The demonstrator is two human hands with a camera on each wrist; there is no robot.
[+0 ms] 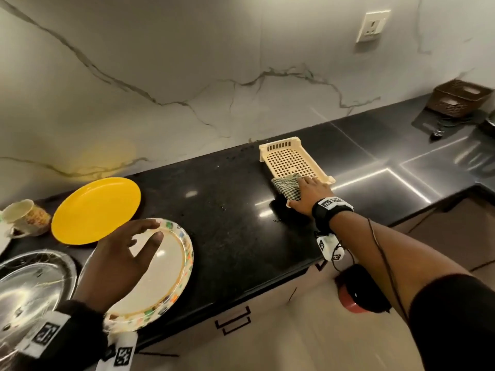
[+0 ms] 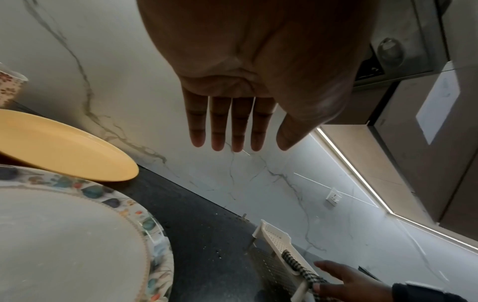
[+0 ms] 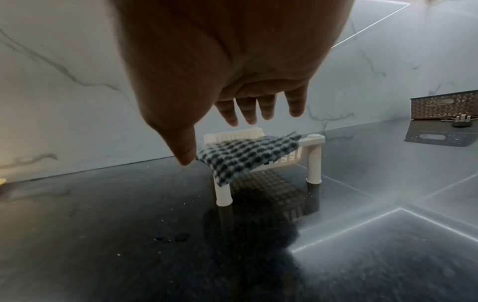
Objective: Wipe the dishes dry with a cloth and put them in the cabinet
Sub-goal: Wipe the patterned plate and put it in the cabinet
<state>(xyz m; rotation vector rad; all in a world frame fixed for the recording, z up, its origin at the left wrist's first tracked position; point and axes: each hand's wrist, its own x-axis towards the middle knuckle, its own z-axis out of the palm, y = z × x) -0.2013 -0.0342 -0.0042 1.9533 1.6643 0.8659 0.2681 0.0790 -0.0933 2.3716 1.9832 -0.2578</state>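
Reaching for the cloth [image 1: 286, 187], which drapes over the near corner of the rack [image 1: 292, 156], the right grip [image 1: 308, 191] is spread and released, its fingers just above the fabric with nothing pinched yet. Well left of the rack, the left grip [image 1: 126, 253] hovers released over the patterned plate [image 1: 174, 266] on the surface [image 1: 235, 215]. Best to gather a thick fold and lift it clear of the rack's rim, then steady that plate by its edge.

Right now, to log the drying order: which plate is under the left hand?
The white floral-rimmed plate; the yellow plate and steel plate are not beneath the left hand.
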